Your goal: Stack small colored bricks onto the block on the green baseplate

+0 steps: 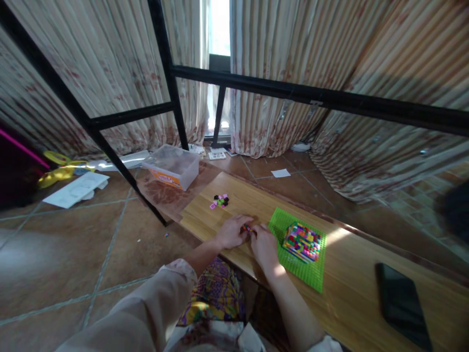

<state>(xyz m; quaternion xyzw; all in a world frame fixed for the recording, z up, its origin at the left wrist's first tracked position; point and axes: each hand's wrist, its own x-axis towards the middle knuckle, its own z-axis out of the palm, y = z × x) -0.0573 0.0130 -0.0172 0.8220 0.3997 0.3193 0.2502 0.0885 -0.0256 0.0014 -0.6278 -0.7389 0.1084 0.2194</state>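
My left hand (234, 231) and my right hand (263, 243) meet over the wooden bench top (348, 278). Pinched between their fingertips are small coloured toy bricks (246, 228), partly covered by the fingers. Just right of my right hand lies a green studded baseplate (311, 276). On it stands a low block built of many-coloured bricks (303, 242). Beyond my left hand, a small pile of loose pink, black and green bricks (221, 200) rests near the bench's far left end.
A black phone or tablet (403, 300) lies at the bench's right. On the floor stand a clear plastic box (174, 166) with an orange label and a white flat panel (78, 188). A black metal frame (315, 95) crosses in front of striped curtains (278, 44).
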